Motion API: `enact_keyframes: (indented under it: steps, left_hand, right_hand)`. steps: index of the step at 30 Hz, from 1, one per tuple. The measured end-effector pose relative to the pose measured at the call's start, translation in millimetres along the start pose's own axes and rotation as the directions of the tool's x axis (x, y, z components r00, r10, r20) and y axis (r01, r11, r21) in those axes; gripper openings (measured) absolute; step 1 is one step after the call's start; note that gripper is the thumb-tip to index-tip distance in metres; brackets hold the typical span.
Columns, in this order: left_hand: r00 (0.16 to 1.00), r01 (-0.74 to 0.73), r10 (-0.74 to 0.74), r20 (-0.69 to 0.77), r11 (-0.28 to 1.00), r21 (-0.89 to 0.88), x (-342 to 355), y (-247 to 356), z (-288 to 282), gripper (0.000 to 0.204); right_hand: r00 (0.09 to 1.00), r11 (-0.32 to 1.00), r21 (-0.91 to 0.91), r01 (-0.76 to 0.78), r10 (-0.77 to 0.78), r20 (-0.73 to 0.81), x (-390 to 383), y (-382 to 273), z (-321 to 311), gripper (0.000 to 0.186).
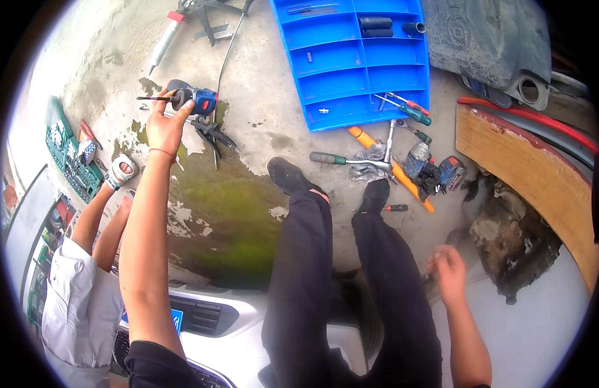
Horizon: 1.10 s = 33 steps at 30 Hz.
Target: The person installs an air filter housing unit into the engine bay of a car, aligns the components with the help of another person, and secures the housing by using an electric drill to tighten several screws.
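My left hand (pixel 166 127) is closed around the front of a blue and black power drill (pixel 201 101). A long dark bit points left from its chuck, and my arm is stretched out over the concrete. At lower right, my right hand (pixel 450 270) hangs with loosely bent fingers, and I see nothing in it. It is nearest to my right trouser leg and a dirty, dark crumpled piece (pixel 516 233). Beyond the drill lie a caulking gun (pixel 167 42) and a black clamp-like tool (pixel 212 132).
A blue compartment tray (pixel 331 84) holds sockets and screwdrivers. Near my shoes lie a ratchet wrench (pixel 328 158), an orange bar (pixel 409 181) and a second drill (pixel 421 158). Another person's leg and shoe (pixel 121 170) stand left beside a green tool case (pixel 70 152). A white car's front (pixel 247 317) is below.
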<state>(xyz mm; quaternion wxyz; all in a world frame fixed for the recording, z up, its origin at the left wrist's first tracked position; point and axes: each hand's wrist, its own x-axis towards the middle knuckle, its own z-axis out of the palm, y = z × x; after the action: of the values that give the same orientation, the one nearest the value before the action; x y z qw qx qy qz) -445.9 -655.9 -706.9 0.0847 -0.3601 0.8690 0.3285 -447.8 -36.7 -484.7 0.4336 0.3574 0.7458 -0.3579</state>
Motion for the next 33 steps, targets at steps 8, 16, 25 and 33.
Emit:
enact_keyframes:
  steps: [8,16,25,33]
  left_hand:
    - [0.849,0.058,0.252,0.465,0.830,-0.554,-212.9,171.3,-49.4,0.062]
    - [0.521,0.742,0.470,0.712,0.162,-0.650,-314.4,267.9,-23.1,0.066]
    - [0.728,0.673,0.021,0.685,-0.213,-0.708,-318.9,307.4,63.3,0.040]
    - [0.577,0.765,-0.242,0.780,-0.176,-0.620,-251.6,260.8,149.7,0.041]
  right_hand:
    - [0.600,0.373,-0.511,0.774,-0.689,0.406,-39.9,-119.7,57.3,0.053]
    - [0.582,0.583,-0.271,0.766,-0.448,0.679,-63.7,-76.6,31.5,0.089]
    - [0.359,0.010,-0.456,0.890,-0.632,0.687,-78.3,-94.0,3.5,0.076]
    - [0.528,0.065,-0.527,0.847,-0.219,0.821,-86.7,-72.3,-35.7,0.071]
